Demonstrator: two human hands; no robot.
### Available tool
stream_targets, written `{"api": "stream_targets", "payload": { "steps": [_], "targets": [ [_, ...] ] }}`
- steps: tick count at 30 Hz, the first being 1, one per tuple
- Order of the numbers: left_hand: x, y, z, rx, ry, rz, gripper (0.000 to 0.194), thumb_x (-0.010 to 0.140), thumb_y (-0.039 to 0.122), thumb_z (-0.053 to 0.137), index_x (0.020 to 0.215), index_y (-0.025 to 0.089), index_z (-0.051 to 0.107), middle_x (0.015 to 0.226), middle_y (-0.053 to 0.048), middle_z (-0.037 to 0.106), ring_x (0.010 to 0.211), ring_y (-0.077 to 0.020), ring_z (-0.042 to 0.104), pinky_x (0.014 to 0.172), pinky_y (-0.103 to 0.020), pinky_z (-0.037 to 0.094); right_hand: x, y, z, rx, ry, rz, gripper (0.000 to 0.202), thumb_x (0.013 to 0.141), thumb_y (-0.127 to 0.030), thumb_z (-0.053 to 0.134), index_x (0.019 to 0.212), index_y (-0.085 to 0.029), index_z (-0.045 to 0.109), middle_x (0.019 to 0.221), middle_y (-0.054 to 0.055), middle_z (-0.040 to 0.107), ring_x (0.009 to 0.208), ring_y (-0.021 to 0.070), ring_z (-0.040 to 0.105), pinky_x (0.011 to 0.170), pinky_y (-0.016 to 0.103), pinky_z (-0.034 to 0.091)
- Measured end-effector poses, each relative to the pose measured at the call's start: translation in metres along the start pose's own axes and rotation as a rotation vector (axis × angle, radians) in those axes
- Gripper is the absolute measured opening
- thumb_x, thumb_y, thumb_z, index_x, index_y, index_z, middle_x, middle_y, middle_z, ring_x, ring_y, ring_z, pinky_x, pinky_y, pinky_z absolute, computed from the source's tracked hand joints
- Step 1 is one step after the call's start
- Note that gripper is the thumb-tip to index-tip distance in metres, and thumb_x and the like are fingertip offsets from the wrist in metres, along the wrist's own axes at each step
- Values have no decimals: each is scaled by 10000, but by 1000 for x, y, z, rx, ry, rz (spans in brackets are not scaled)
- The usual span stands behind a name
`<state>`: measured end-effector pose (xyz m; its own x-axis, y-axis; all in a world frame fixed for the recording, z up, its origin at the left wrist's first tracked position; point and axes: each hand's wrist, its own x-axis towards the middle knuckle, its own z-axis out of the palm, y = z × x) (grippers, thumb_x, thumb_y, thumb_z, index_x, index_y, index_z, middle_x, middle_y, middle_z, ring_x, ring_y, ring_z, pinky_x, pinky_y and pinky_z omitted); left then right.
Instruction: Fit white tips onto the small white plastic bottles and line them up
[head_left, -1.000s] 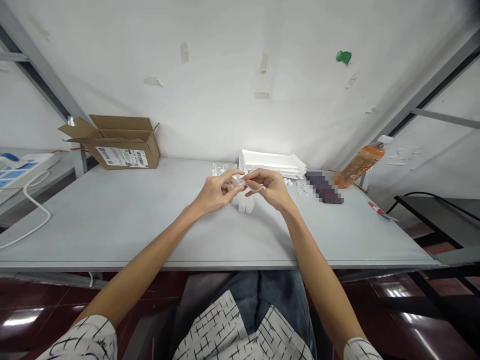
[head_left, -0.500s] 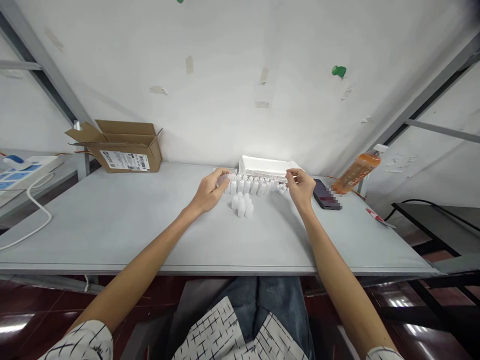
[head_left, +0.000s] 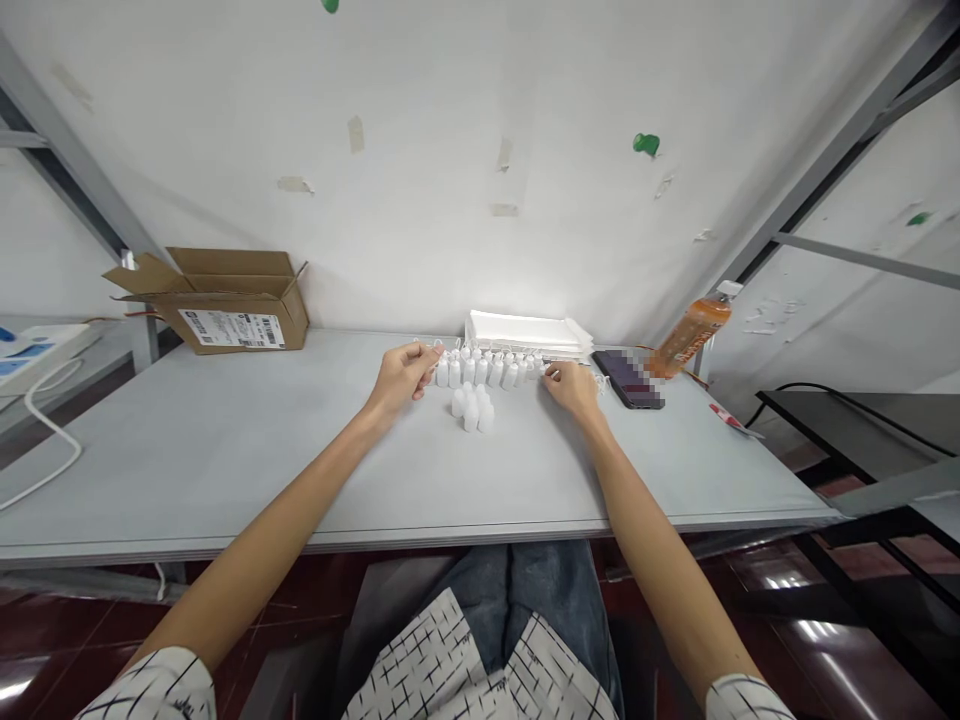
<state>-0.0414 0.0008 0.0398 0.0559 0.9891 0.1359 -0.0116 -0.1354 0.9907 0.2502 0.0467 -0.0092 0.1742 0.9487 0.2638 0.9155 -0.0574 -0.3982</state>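
Note:
Small white dropper bottles stand upright in close rows in the middle of the table. My left hand is at their left end, its thumb and fingers closed around a small white bottle that the fingers mostly hide. At the right end of the rows is my right hand, held low over the tabletop with its fingertips pressed together. What those fingertips hold, if anything, is too small to make out. Tiny white pieces lie just beyond the right hand. Nearer to me sits a cluster of translucent white caps.
Behind the bottles lies a white tray-like stack against the wall. A phone and a tilted bottle of orange drink are on the right. An open cardboard box stands at the back left, with a white cable farther left.
My right hand has come down toward the table beside the row. The left hand has tilted down at the left end, and the piece lying across its fingers is now mostly hidden. The view has shifted slightly.

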Motion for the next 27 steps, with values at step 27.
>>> {"api": "stream_targets", "payload": {
  "steps": [27],
  "targets": [
    [-9, 4, 1, 60, -506, -14, 400, 916, 607, 513, 1005, 219, 556, 747, 25, 323, 564, -83, 301, 447, -192, 226, -49, -122, -34, 1122, -265, -482, 283, 782, -434, 740, 922, -189, 729, 837, 47, 664, 741, 177, 652, 553, 309, 586]
  ]
}}
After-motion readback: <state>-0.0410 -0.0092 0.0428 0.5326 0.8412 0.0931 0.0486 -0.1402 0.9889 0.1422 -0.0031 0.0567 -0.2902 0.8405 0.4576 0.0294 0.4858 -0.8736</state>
